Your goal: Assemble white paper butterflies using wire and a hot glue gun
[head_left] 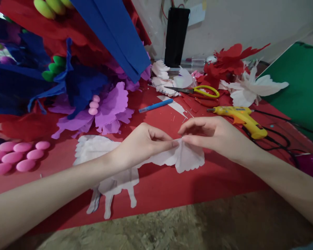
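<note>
A white scalloped cutout (189, 158), thin like felt or fabric and creased down its middle, is pinched between both my hands above the red surface. My left hand (153, 139) grips its upper left edge with thumb and forefinger. From the other side, my right hand (206, 133) has its thumb on the top edge and its fingers curled over. More white cutouts with scalloped edges and leg-like strips (120, 180) lie stacked under and in front of my left forearm, which partly hides them.
Behind my hands lie a blue pen (156, 105), yellow-handled scissors (206, 92) and a yellow glue gun (240, 116) with a black cord. Purple cutouts (111, 107), blue sheets (114, 34) and pink oval pieces (13, 158) fill the left. A black phone (176, 36) leans at the back; a green board (297, 90) stands right.
</note>
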Motion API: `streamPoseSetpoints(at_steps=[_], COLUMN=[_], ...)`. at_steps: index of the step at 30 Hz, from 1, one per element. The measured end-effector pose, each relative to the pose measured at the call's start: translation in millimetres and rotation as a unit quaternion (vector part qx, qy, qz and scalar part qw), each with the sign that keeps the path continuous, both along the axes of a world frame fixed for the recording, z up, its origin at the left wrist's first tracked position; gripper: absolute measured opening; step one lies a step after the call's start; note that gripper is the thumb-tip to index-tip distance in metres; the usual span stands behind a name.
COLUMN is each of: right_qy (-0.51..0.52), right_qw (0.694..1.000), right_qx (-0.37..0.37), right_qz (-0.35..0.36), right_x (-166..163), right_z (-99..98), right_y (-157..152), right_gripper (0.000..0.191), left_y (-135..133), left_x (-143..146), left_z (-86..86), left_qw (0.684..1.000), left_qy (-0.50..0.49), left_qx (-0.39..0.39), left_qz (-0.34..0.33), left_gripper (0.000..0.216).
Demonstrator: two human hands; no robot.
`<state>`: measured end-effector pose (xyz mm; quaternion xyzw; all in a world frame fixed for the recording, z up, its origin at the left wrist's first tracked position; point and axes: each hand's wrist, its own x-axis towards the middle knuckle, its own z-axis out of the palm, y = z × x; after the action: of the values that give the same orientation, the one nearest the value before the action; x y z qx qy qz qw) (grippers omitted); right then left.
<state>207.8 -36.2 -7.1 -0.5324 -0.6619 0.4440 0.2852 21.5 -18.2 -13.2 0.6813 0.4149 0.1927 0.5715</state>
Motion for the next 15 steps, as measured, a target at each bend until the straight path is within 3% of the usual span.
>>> streamPoseSetpoints(at_steps=[6,11,15], right_qy=[-0.003,0.031,0.048], right_qw=[1.000,0.998,0.996], right_qx=[0.007,-0.017,-0.057], right_qz=[-0.005,-0.048,-0.040], right_x=[-4,5,7], right_z=[1.7,-0.9,-7.1], right_y=[-3,6,12], right_gripper=[0.019,0.020,0.021], left_y=[-2,3,6], left_x=[0,-1,-1], left_z=[1.4,1.4,-2.2], left_qw=[1.000,0.999,0.998], left_qy=[0.011,0.035,0.043], left_qx=[-0.001,0.017,0.033], left_qz=[-0.010,-0.013,-0.017], left_gripper=[0.024,0.042,0.045])
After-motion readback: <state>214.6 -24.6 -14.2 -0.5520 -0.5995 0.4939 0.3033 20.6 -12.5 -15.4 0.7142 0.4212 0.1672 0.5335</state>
